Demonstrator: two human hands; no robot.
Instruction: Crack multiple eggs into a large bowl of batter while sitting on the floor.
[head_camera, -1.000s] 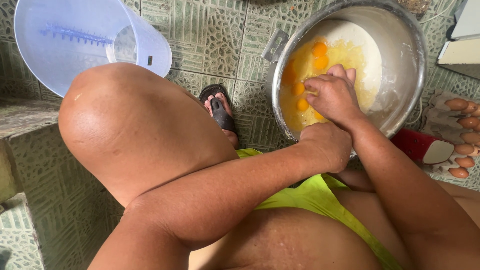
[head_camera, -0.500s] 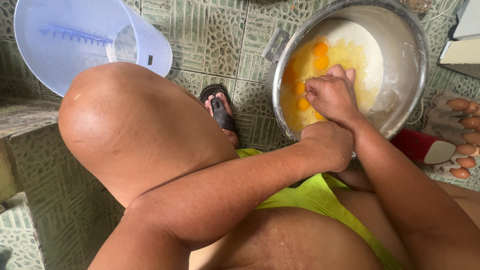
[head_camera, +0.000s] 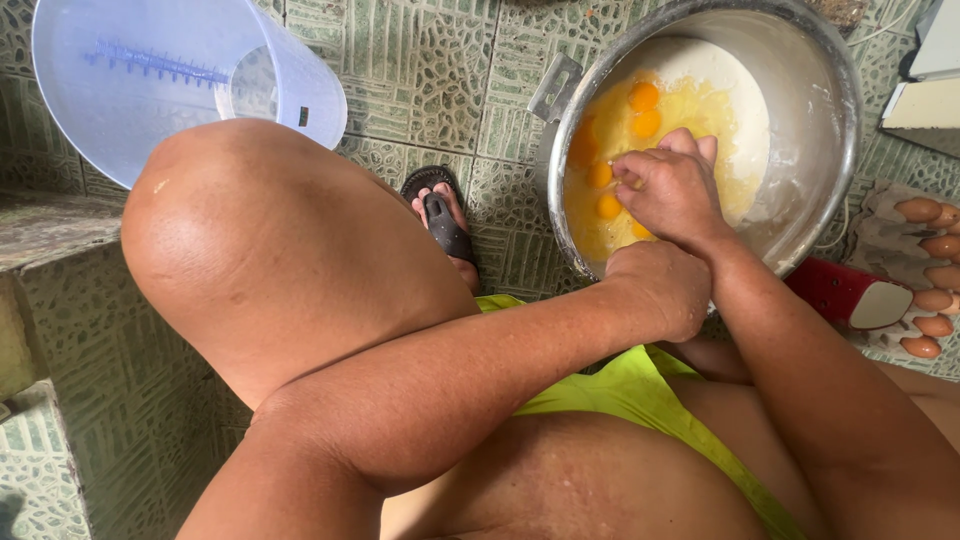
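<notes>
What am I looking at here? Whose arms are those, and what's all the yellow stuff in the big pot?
There is no machine here, just a person. The one picture comes from a camera worn on the person's head, looking down, so you see their own knee, arms and foot in a black sandal.

A big metal pot stands on the green tiled floor. Inside are white flour and cracked eggs; the round yellow blobs are egg yolks.

The right hand reaches into the pot, fingers in the eggs. The left hand rests at the pot's near rim. I can't tell if either one holds anything.

Top left stands a pale blue plastic jug. At the right edge is a tray of brown eggs.
</notes>
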